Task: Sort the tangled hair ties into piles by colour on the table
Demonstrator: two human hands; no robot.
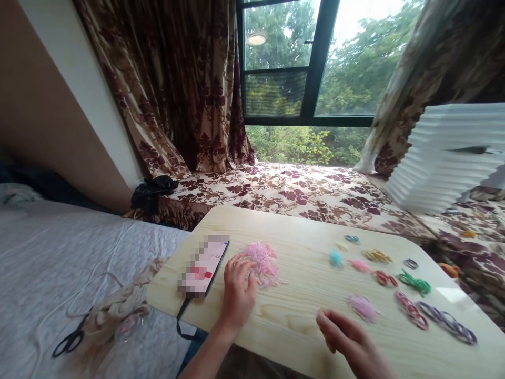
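A loose pile of thin pink and lilac strands or small bands [265, 266] lies on the table. My left hand [239, 289] rests at the pile's left edge, its fingertips touching it and its thumb apart from the fingers. Over the table's front, my right hand [343, 337] is curled with thumb and fingertips together; whatever they hold, if anything, is hidden. Beyond it sits a smaller lilac heap [362, 308]. Farther back are a pink heap [360, 265] and a turquoise heap [336, 258].
On the light wooden table [292, 226] are green hair ties [414, 282], purple ones [447, 322], pink ones [411, 310] and red ones [385, 279]. A phone [205, 266] with a strap lies left. Scissors [69, 342] lie on the bed [31, 263].
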